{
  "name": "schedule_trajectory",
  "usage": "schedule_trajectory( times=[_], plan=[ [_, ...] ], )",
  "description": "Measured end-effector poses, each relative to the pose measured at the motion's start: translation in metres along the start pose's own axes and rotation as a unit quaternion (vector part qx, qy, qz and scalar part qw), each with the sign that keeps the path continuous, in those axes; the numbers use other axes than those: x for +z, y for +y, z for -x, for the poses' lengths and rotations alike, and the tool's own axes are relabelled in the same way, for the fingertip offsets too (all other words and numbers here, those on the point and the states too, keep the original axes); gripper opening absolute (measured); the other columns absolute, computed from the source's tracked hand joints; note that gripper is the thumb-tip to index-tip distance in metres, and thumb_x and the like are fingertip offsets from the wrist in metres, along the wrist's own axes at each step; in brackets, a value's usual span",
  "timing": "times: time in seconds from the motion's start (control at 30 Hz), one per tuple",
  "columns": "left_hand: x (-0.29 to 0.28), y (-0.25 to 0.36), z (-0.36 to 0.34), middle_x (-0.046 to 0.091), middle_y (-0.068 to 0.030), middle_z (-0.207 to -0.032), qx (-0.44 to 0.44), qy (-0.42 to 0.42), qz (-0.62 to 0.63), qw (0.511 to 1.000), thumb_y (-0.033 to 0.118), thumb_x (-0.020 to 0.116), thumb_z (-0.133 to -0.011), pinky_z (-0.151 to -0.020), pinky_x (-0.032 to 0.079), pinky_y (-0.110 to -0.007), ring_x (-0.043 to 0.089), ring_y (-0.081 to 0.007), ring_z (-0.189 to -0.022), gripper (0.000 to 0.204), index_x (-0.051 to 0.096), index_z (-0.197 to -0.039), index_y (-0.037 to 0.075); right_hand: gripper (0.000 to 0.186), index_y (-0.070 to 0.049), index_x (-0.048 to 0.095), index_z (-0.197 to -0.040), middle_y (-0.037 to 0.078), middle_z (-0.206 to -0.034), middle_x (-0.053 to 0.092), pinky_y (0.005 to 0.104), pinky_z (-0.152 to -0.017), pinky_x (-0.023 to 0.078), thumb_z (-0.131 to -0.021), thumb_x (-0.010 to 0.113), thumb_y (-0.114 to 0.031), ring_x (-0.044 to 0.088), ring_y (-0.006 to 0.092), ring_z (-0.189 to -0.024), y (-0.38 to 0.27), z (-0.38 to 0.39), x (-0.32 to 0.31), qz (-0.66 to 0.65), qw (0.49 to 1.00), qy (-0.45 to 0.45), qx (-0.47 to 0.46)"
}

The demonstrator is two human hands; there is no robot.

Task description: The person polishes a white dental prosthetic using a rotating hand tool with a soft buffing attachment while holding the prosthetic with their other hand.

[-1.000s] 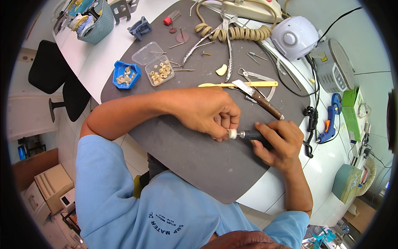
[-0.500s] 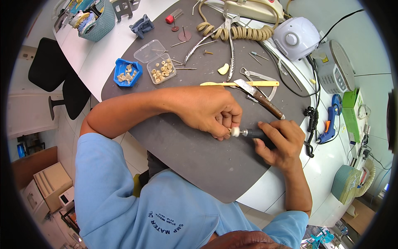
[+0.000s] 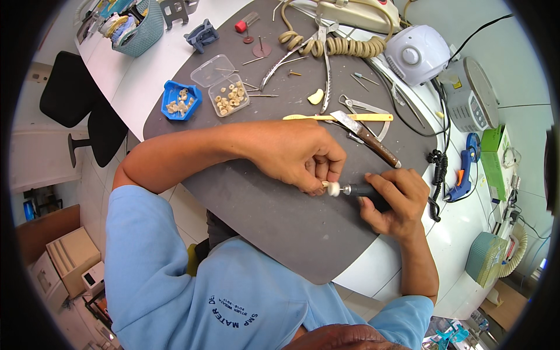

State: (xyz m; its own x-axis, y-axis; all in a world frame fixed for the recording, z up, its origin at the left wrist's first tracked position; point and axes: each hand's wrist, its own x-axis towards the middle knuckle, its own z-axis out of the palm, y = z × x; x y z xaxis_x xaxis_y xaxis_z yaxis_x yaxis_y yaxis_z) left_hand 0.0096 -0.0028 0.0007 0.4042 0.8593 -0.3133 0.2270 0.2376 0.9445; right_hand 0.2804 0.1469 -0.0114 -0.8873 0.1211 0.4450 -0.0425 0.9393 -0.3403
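Note:
My left hand (image 3: 297, 154) is closed in a pinch around a small cream-coloured piece (image 3: 324, 184), mostly hidden by the fingertips. Against or very close to that piece sits a white polishing wheel (image 3: 333, 189), on the metal shank of a dark rotary handpiece (image 3: 366, 191). My right hand (image 3: 399, 201) grips the handpiece from the right. Beyond my left forearm, a clear hinged box (image 3: 242, 108) with its lid back contains several cream tooth-like caps. Beside it stands a blue tray (image 3: 165, 108) with small cream and whitish pieces.
Across the grey mat (image 3: 291, 245) lie a brown-handled knife (image 3: 376, 147), a yellow stick (image 3: 361, 117), pliers (image 3: 322, 44) and several burs. A white control unit (image 3: 411, 51) with a dial stands at the back right. Further right is a blue glue gun (image 3: 464, 175).
My left fingertips and the polishing wheel have shifted very slightly to the right. Both hands keep the same grips.

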Motion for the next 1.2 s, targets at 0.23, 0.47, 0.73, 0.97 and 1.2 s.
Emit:
schedule_trajectory(
  times=[0.23, 0.47, 0.73, 0.97, 1.2],
  plan=[
    [0.0007, 0.0004, 0.0000, 0.083, -0.0082, -0.099, -0.002, 0.009, -0.004, 1.000, 0.003, 0.082, -0.094, -0.081, 0.065, -0.027, 0.081, -0.0117, -0.089, 0.016, 0.076, -0.109, -0.001, 0.035, -0.010, 0.085, -0.100, 0.002, -0.081, 0.067, 0.0362, -0.060, 0.042, -0.070, 0.090, -0.028, 0.058, 0.0203, -0.065, -0.0012, -0.0001, 0.0008, 0.007, 1.000, 0.004, 0.002],
    [0.0004, 0.0016, 0.0006, 0.083, -0.0067, -0.098, -0.009, 0.011, -0.001, 1.000, 0.004, 0.084, -0.094, -0.080, 0.064, -0.025, 0.079, -0.0091, -0.088, 0.017, 0.076, -0.109, 0.000, 0.034, -0.010, 0.085, -0.100, 0.001, -0.081, 0.066, 0.0360, -0.060, 0.041, -0.072, 0.090, -0.029, 0.057, 0.0197, -0.065, -0.0011, 0.0003, 0.0007, 0.007, 1.000, -0.001, -0.001],
    [0.0011, -0.0020, 0.0003, 0.084, -0.0090, -0.100, -0.008, -0.002, 0.014, 1.000, 0.004, 0.084, -0.094, -0.083, 0.064, -0.026, 0.080, -0.0111, -0.090, 0.020, 0.076, -0.112, -0.002, 0.035, -0.011, 0.086, -0.103, 0.002, -0.082, 0.067, 0.0362, -0.060, 0.041, -0.076, 0.091, -0.032, 0.059, 0.0195, -0.066, -0.0005, -0.0009, 0.0000, 0.006, 1.000, -0.009, -0.010],
    [-0.0002, -0.0013, -0.0007, 0.084, -0.0111, -0.103, -0.017, -0.006, -0.003, 1.000, 0.004, 0.083, -0.094, -0.085, 0.065, -0.028, 0.082, -0.0136, -0.093, 0.021, 0.075, -0.113, -0.003, 0.036, -0.012, 0.086, -0.107, 0.001, -0.084, 0.068, 0.0357, -0.060, 0.041, -0.078, 0.092, -0.031, 0.059, 0.0192, -0.067, -0.0019, -0.0010, 0.0007, 0.015, 1.000, -0.015, -0.010],
    [0.0004, -0.0017, -0.0002, 0.085, -0.0106, -0.101, -0.008, -0.005, 0.004, 1.000, 0.003, 0.083, -0.094, -0.085, 0.065, -0.028, 0.082, -0.0134, -0.093, 0.022, 0.075, -0.113, -0.003, 0.036, -0.012, 0.086, -0.108, 0.001, -0.084, 0.068, 0.0355, -0.060, 0.041, -0.078, 0.092, -0.032, 0.058, 0.0189, -0.067, -0.0019, -0.0005, 0.0019, 0.016, 1.000, -0.009, -0.012]
  ],
)
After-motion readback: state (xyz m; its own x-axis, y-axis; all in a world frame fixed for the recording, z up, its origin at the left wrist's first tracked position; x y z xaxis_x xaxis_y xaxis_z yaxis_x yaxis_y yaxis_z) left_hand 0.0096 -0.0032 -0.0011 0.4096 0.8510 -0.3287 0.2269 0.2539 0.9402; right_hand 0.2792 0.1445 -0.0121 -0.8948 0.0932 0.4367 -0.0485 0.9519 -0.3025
